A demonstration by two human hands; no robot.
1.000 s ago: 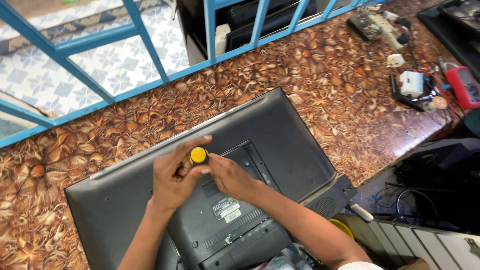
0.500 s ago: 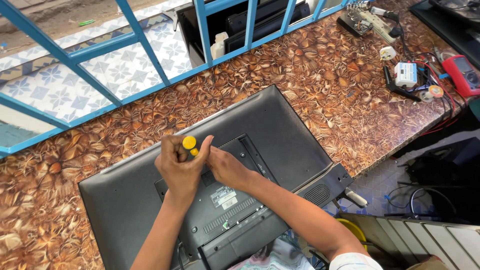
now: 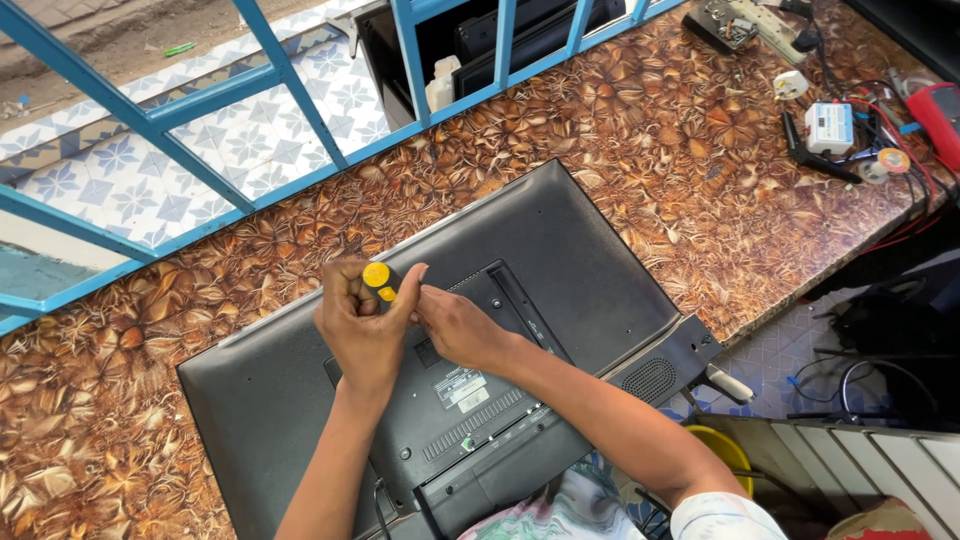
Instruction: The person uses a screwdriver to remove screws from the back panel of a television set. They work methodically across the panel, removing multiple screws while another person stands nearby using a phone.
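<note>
Left hand (image 3: 362,325) is closed in a fist around a screwdriver (image 3: 378,277), of which only the round yellow cap and a dark handle are seen; the shaft is hidden. Right hand (image 3: 458,325) is pinched narrow just beside the handle, fingertips touching it. Both are positioned over the raised central housing of a flat television (image 3: 560,250), laid face down, its matte black plastic back smooth and rectangular, with a white label and vent slots nearer the person. The television's near edge overhangs the counter (image 3: 680,150), a glossy brown leaf-patterned surface. Bare counter is left beyond the television's far edge, up to a blue metal grille (image 3: 300,95).
</note>
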